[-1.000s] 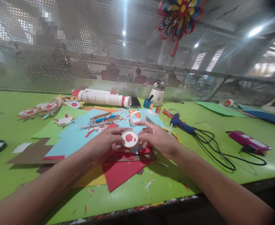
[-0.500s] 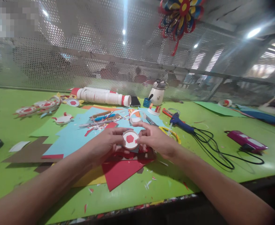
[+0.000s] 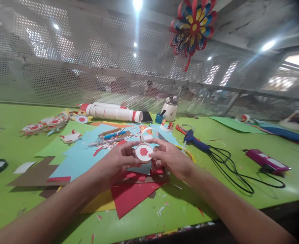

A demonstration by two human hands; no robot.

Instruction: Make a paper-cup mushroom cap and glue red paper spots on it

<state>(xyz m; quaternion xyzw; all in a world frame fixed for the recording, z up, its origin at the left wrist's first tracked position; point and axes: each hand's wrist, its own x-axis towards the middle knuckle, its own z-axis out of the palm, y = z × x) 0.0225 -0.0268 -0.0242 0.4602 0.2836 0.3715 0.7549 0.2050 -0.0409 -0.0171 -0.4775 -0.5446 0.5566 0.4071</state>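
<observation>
— Where, the disc?
— Above the papers, between left hand and right hand.
— Gripped?
— Yes, by both: left fingers at the rim, right fingertips by a red chip on the edge.
— And beyond?
— Behind, a ring; to the right, a glue gun; farther back, a bottle.

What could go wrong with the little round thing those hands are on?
The small red piece by the fingertips of the right hand might end up crooked or slip off the white disc. The disc could tilt if the left hand loosens its grip. And the right arm might snag the looping black cord and tug the glue gun; I can't tell whether that's hot.
</observation>
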